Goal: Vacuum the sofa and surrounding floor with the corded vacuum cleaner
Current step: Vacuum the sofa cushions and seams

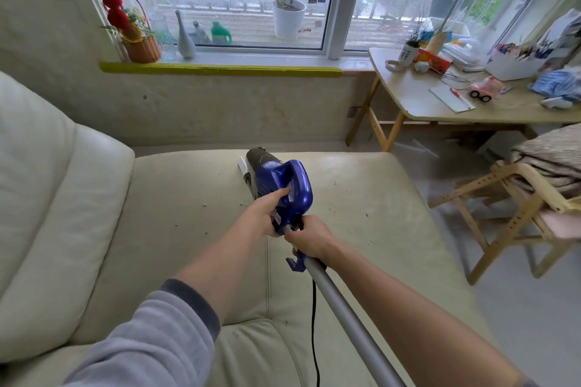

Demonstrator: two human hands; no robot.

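While two hands grip one vacuum cleaner: left hand body, right hand tube.

Blue vacuum cleaner, cream sofa

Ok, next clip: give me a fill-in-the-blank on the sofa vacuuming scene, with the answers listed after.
1. The left hand grips the ____ plastic body of the handheld vacuum cleaner.
2. The right hand holds its grey metal ____.
3. Small crumbs lie scattered on the cream leather ____.
4. A black ____ hangs below the tube.

Answers: blue; tube; sofa; cord
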